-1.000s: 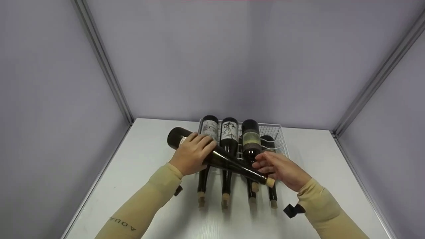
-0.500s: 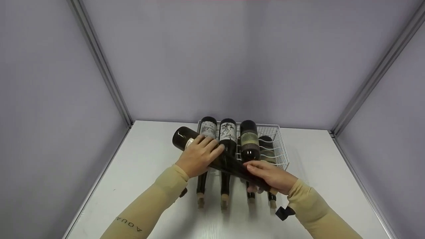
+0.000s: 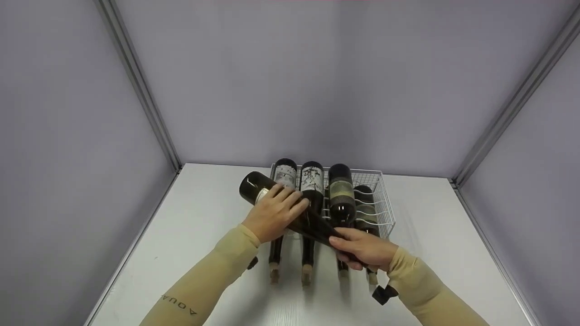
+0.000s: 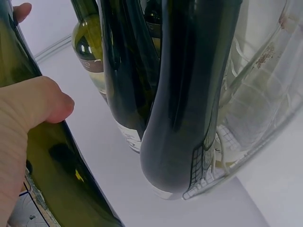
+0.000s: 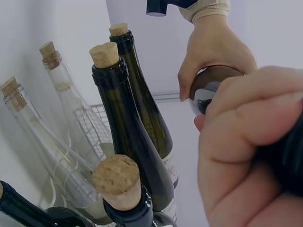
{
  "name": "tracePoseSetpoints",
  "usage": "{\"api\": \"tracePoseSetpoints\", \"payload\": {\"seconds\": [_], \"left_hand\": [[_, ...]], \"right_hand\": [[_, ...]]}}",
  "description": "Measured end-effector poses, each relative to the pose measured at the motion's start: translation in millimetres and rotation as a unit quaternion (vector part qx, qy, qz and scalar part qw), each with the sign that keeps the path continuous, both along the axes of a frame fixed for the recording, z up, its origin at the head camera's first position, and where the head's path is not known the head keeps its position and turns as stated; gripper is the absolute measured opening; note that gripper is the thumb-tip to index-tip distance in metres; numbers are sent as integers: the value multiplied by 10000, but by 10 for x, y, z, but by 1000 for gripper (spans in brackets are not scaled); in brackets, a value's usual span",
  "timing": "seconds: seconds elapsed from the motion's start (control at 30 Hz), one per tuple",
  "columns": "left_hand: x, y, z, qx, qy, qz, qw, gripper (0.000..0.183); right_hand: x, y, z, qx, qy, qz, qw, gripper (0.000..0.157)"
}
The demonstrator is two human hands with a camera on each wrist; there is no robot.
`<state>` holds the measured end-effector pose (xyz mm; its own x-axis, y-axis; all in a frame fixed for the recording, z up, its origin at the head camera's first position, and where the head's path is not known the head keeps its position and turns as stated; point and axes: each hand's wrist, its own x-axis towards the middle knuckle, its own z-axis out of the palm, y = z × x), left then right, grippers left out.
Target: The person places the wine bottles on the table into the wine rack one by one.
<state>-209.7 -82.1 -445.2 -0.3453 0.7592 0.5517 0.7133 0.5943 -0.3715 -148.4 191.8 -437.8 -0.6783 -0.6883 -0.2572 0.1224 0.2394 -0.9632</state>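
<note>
A dark green wine bottle (image 3: 253,184) slants across the front of the others, its base at upper left and its neck at lower right. My left hand (image 3: 274,213) grips its body from above, the fingers spread over the glass. Around the neck curls my right hand (image 3: 366,248), hiding the cork end. In the left wrist view the thumb (image 4: 49,101) lies along the held bottle (image 4: 61,156). Behind it, several bottles lie in a white wire rack (image 3: 384,206): two with white labels (image 3: 312,178), one with a yellow-green label (image 3: 341,190), and another lower down (image 3: 364,198).
Corked necks jut forward from the rack over the white table (image 3: 204,271), including a dark bottle's cork (image 5: 116,181) close to my right hand. Clear glass bottles (image 5: 57,153) also show in the right wrist view. A grey wall (image 3: 290,90) stands right behind the rack.
My right hand, open beside the neck a second ago, has closed around it. The held bottle and my left hand have shifted slightly right.
</note>
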Motion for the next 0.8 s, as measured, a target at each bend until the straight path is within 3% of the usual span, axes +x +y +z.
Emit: {"api": "tracePoseSetpoints", "payload": {"seconds": [0.3,0.53,0.8], "left_hand": [[-33,-30,-32,-37,-103,-55,9999,89],[-52,-46,-64,10,-377,-65,9993,87],[-58,-89,-45,359,-565,-59,9977,95]], "right_hand": [[38,-21,-16,28,121,-227,9997,41],[37,-16,-45,-76,318,-227,9992,32],[53,52,7,77,624,-521,9967,35]]}}
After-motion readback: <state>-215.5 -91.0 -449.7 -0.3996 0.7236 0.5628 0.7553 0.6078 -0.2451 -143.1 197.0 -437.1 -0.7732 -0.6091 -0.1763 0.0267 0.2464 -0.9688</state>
